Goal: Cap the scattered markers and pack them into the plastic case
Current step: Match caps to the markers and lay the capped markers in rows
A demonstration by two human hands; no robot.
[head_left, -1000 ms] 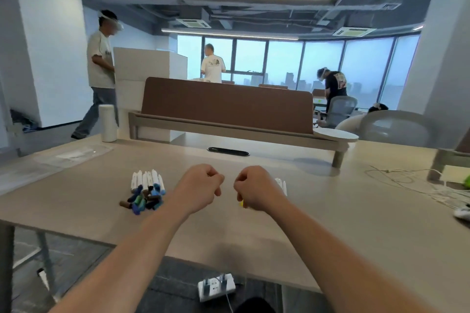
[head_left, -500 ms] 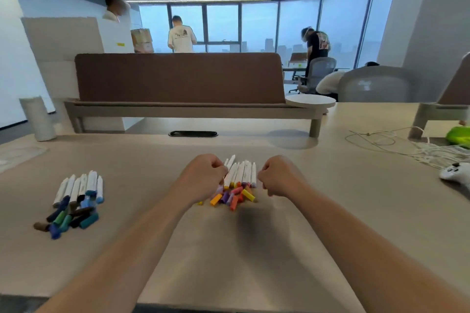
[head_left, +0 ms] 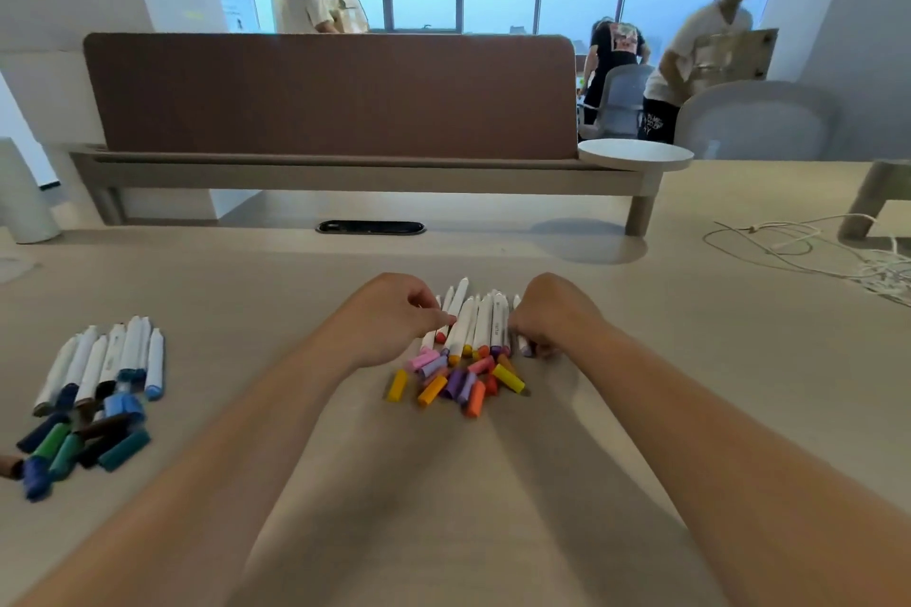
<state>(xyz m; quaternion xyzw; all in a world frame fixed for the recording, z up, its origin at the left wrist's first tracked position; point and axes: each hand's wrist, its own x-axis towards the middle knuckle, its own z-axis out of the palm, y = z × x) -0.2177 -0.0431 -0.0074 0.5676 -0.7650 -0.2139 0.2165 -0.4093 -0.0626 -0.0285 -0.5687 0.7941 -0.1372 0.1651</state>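
- We're looking down at a pale table [head_left: 690, 360], both forearms stretched out over it.
- Straight ahead lies a row of white markers [head_left: 473, 325], side by side, uncapped coloured tips pointing towards us.
- Just on the near side of those tips sits a loose heap of caps [head_left: 458, 382]: pink, purple, orange, yellow, red, all lying on their sides.
- The left hand [head_left: 394, 315] is at the left edge of the row, fingers curled, thumb and forefinger tips right on the outermost barrel. We cannot tell if it really pinches it.
- The right hand [head_left: 552, 315] is at the right edge, fingers curled down against the last marker. The grip is hidden, so we cannot tell what it has.
- Well apart on the near left lies a second batch of markers [head_left: 108, 360], with blue, green and dark caps [head_left: 84, 446] scattered just in front of it.
- At the far side stands a brown divider [head_left: 330, 94] on a low shelf.
- A tangled white cable [head_left: 808, 242] lies at the far right.
- People stand beyond, by the windows.
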